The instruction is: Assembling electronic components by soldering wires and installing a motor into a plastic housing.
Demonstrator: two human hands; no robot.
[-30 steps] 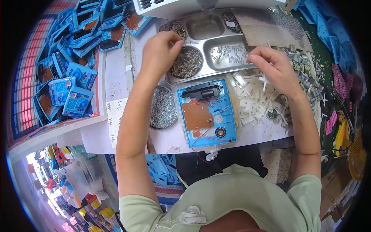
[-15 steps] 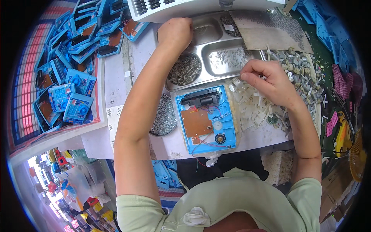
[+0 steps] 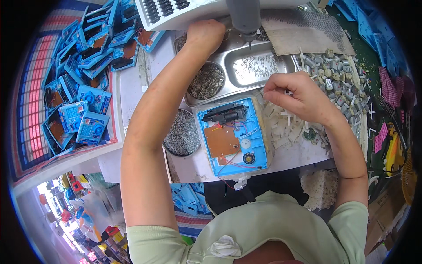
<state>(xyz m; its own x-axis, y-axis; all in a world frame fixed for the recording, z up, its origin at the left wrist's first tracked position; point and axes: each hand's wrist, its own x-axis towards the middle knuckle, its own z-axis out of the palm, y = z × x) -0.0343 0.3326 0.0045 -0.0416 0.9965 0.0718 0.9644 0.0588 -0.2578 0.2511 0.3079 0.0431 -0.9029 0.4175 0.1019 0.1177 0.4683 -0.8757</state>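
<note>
Blue casing [image 3: 244,132] lies below and left of the right fingers [image 3: 273,82].

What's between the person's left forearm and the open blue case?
In the head view, mostly a round dish full of small silvery metal pieces, just left of the open blue case.

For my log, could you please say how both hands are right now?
Left hand: at the tray, fingers hidden; cannot be told.
Right hand: closed, thumb to fingers; whether holding anything cannot be told.

A white rosette [image 3: 226,246] trims the pale green short-sleeved top [image 3: 274,220].
</note>
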